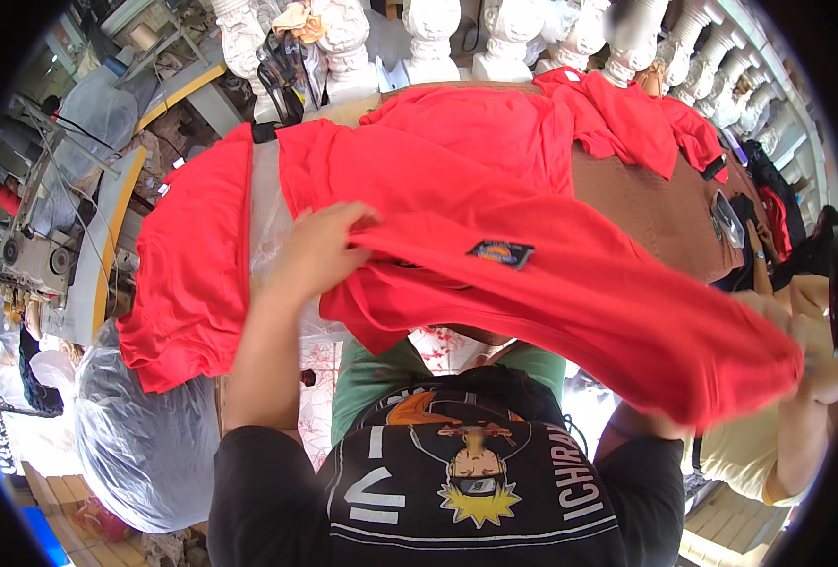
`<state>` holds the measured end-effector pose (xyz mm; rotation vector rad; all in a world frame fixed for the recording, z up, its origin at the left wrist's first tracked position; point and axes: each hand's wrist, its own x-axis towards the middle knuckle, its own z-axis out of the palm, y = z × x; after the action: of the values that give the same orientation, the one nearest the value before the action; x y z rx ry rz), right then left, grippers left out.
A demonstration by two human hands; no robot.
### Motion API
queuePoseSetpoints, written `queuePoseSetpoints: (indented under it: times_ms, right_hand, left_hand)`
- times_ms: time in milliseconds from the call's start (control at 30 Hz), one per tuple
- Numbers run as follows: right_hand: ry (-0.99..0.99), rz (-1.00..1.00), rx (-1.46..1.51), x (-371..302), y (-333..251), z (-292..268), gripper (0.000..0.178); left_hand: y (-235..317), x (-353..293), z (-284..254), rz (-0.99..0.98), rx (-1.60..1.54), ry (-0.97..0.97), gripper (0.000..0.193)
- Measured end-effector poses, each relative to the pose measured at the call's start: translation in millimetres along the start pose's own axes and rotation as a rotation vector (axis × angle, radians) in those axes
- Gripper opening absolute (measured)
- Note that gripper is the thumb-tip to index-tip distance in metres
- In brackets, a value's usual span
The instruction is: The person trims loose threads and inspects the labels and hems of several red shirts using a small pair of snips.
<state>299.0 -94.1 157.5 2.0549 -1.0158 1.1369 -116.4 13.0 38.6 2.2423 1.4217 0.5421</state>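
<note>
A red knit garment, probably a shirt, is drawn out across the front of me from left to right. My left hand is closed on a fold of it at the left. A small dark label shows on the stretched cloth. My right forearm passes behind the cloth's lifted, blurred right end, which hides my right hand and fingers. More red cloth lies behind the garment, and a separate red piece hangs over the table's left side.
A brown padded surface carries the cloth, with another red garment at back right. White balusters line the far side. Sewing machines stand left, above a plastic-wrapped bundle. A person in pale yellow sits close at right.
</note>
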Motion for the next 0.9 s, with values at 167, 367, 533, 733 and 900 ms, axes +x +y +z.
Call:
queuePoseSetpoints:
  times_ms: [167,367,533,733,900]
  right_hand:
    - [0.878,1.163,-1.352,7.3,-46.1,74.5,0.018]
    - [1.215,0.942,-1.810,-16.4,-29.6,86.1,0.024]
    - [1.330,0.741,-1.896,-27.0,-26.7,62.2,0.030]
    - [1.422,0.545,-1.815,-44.2,-38.8,-35.9,0.037]
    - [1.301,1.159,-2.125,-72.7,-109.1,-175.8,0.042]
  left_hand:
    - [11.1,-64.4,-104.2,0.379,-0.202,-0.139,0.032]
    - [18.7,-112.9,-152.1,0.617,-0.348,-0.396,0.034]
    - [23.3,-100.5,-150.0,0.220,-0.297,0.273,0.040]
    - [-15.7,-44.4,-182.4,0.295,-0.608,0.213,0.037]
    - [-22.8,60.6,-211.2,-0.037,-1.309,0.445,0.061]
